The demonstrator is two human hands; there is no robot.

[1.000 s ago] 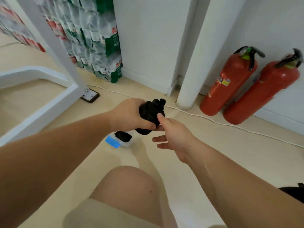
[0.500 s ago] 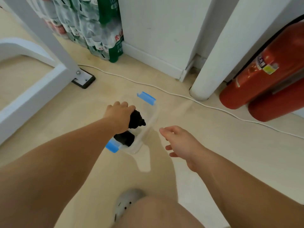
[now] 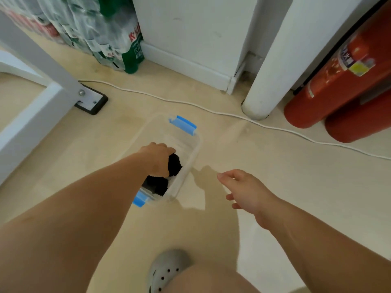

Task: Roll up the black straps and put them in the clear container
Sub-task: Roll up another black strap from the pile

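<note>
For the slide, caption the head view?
Left hand lowers a rolled black strap into the clear container; right hand open.

The left arm is stretched forward toward 12 o'clock, and the left hand (image 3: 158,159) is turned palm down with its fingers curled closed around a rolled black strap (image 3: 174,165). The right hand (image 3: 246,190) is held at 3 o'clock of it, loosely spread, nothing gripped.

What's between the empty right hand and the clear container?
Bare floor only, carrying a shadow, separates the right hand from the clear container in the head view.
</note>
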